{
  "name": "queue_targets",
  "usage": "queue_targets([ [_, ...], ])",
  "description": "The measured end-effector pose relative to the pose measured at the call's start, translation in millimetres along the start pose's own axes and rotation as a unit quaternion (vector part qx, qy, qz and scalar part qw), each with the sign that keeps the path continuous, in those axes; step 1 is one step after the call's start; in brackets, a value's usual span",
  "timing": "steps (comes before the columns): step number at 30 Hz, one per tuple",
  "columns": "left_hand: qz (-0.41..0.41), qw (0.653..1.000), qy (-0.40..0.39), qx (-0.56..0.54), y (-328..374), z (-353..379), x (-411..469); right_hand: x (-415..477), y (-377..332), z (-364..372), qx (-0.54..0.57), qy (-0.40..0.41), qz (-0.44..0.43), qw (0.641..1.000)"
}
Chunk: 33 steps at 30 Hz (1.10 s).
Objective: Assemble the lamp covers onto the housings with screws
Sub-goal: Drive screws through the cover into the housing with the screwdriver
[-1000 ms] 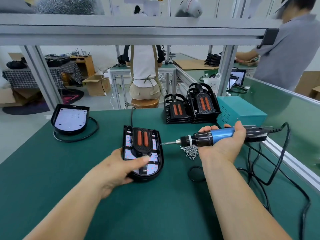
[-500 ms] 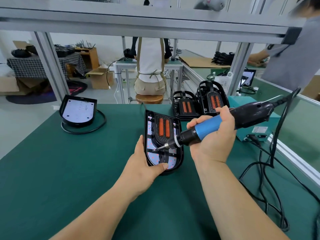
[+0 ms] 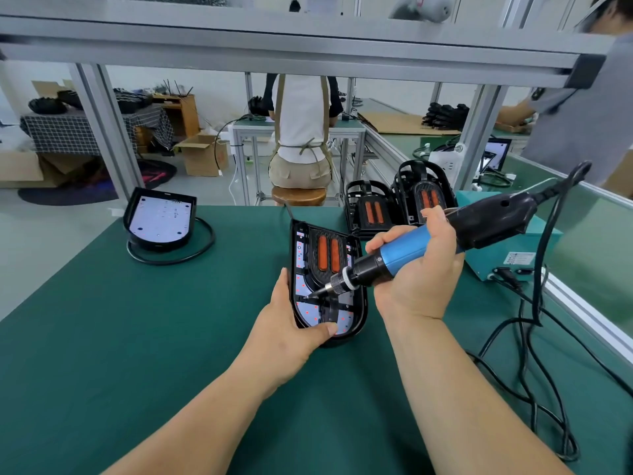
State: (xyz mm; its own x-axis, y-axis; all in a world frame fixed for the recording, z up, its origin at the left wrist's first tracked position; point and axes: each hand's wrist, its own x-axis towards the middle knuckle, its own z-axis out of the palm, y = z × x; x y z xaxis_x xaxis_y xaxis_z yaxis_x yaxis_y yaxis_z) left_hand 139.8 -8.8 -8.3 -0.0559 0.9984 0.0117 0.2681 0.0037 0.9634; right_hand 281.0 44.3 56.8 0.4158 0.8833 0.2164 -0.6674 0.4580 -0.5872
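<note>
Green table (image 3: 102, 337) beneath aluminium frame (image 3: 308, 39); seated worker (image 3: 301, 132) behind. Left grip (image 3: 291, 334) clamped on lamp housing (image 3: 301, 255); right grip (image 3: 418, 279) clamped round electric screwdriver (image 3: 400, 257), bit touching housing.

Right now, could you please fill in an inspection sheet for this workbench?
Surface: green mat, flat.
Job's things: held lamp, screwdriver bit on its lower left face; stacked lamps behind; spare lamp far left.
Clutter: teal box at right.
Hands: left hand holds held lamp's near edge; right hand grips screwdriver.
Cables: screwdriver cord loops at right; black cable loops round spare lamp.
Surroundings: aluminium frame; seated person beyond.
</note>
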Motion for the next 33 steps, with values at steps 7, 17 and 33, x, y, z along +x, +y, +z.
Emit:
queue_targets([
  [7, 0.002, 1.000, -0.005, -0.001, 2.7, -1.0, -0.8, -1.1, 0.7, 6.9, -0.032, -0.051, -0.037, 0.997],
  [17, -0.008, 1.000, -0.002, 0.003, 2.5, -0.3, 0.3, -3.2, -1.3, 9.5, -0.024, -0.031, -0.023, 0.999],
  [33, 0.159, 0.894, 0.168, 0.385, 27.1, -17.2, 4.5, 7.7, -14.5, -14.0, 0.046, 0.037, 0.027, 0.998],
])
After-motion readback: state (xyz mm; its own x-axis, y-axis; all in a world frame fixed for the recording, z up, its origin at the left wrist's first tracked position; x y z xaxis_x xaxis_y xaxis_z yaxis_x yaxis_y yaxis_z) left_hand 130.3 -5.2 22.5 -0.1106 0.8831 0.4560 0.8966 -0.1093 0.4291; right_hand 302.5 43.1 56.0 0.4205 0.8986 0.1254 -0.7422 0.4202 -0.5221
